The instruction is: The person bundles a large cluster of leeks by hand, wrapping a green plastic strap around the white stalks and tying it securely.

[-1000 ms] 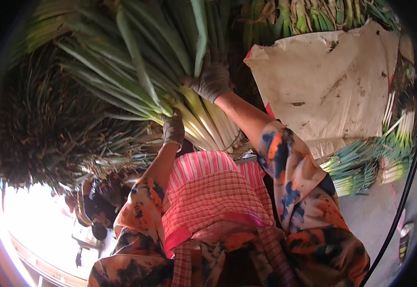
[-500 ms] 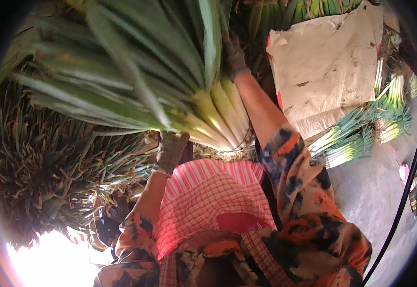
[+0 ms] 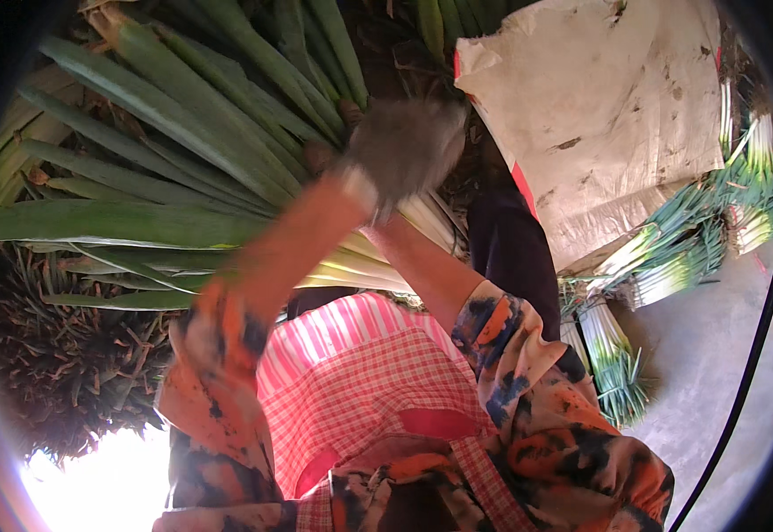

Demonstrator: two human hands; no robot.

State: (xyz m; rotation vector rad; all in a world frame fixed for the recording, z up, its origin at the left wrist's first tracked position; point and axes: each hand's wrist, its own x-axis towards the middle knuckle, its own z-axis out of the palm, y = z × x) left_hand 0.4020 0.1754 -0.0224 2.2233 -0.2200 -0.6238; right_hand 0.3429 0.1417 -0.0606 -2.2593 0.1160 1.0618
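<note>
Grey floor point(image 3: 697, 355) shows at right, small bundles point(image 3: 615, 363) on it near a pale sheet point(image 3: 599, 115). Leeks point(image 3: 209, 129) fan across the upper left; at upper centre, the blurred left hand point(image 3: 408, 146) crosses the mostly hidden right hand point(image 3: 321, 160); whether either grips, I cannot tell.

Stained tan sheet point(image 3: 608, 115), scallion bundles point(image 3: 613, 359) on grey floor point(image 3: 674, 399), black cable point(image 3: 743, 390)
</note>
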